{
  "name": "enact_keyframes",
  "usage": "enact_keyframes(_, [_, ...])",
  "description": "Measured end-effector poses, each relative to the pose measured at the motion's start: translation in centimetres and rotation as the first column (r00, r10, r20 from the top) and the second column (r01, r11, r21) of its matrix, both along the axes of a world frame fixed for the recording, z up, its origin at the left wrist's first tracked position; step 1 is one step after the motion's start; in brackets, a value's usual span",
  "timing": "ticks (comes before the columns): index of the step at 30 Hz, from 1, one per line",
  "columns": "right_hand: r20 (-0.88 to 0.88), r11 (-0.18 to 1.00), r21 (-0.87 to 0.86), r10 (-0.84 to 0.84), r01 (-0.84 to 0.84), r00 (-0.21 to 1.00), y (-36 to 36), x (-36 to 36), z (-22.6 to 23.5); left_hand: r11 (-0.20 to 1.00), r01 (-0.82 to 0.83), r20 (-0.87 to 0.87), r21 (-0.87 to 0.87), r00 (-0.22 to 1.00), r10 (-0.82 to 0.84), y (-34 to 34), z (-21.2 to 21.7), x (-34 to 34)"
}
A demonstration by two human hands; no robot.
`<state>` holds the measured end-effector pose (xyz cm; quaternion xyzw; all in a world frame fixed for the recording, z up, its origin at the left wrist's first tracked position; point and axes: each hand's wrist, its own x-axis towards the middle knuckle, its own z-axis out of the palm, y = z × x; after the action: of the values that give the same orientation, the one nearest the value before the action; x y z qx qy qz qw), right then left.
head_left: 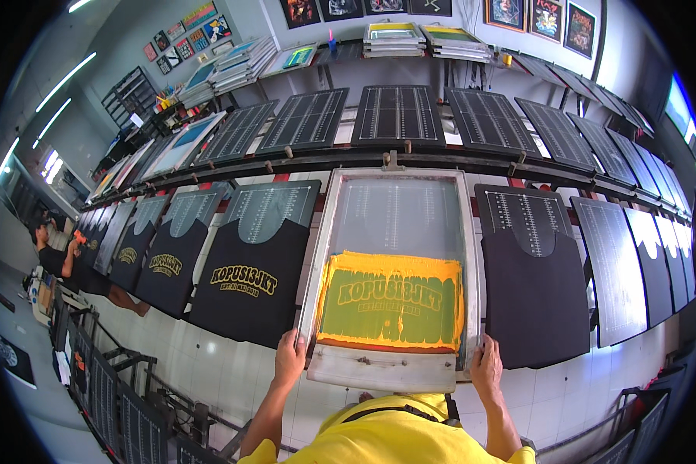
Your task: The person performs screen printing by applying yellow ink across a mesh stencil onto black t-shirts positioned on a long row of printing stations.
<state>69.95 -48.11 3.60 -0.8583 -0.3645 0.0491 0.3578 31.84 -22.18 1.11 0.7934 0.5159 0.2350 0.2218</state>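
A screen printing frame point(469, 255) lies in front of me over one of the printing boards. Yellow-orange ink borders the olive-green stencil area point(390, 309) on its mesh, and lettering shows through. Across the near end lies a pale wooden bar point(383, 366); I cannot tell if it is a squeegee or part of the frame. My left hand point(290, 357) is closed on the frame's near left corner. At the near right corner, my right hand point(486, 365) grips the other side rail.
Left of the frame, black T-shirts point(247, 271) with yellow lettering are stretched on boards. A plain black T-shirt point(533, 301) lies on the board to the right. Beyond a dark rail stand more boards point(398, 116). A person point(73, 259) at far left holds an orange tool.
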Motion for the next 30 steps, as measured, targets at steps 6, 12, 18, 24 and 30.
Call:
enact_keyframes(6, [-0.393,0.965,0.144,-0.150,0.222,0.907,1.2,0.2,-2.7,0.991,-0.124,0.032,0.051,0.992,0.122,1.6,-1.0,0.8])
enact_keyframes(12, [-0.396,0.930,0.203,-0.208,0.306,0.894,1.9,0.6,-5.1,0.981,-0.183,-0.013,-0.071,0.983,0.182,2.8,-0.6,1.3])
enact_keyframes(18, [-0.321,0.934,0.171,-0.248,0.313,0.914,3.3,0.3,-4.2,0.958,-0.191,0.086,-0.216,0.973,0.214,4.1,-1.8,0.1])
enact_keyframes(24, [-0.302,0.943,0.088,-0.281,0.321,0.911,3.1,0.8,-3.9,0.881,-0.152,0.179,-0.449,0.950,0.255,5.0,-1.8,0.4])
enact_keyframes(30, [-0.316,0.933,0.078,-0.312,0.352,0.896,3.0,1.2,-5.2,0.854,-0.202,0.407,-0.479,0.811,0.420,4.0,-1.5,1.1])
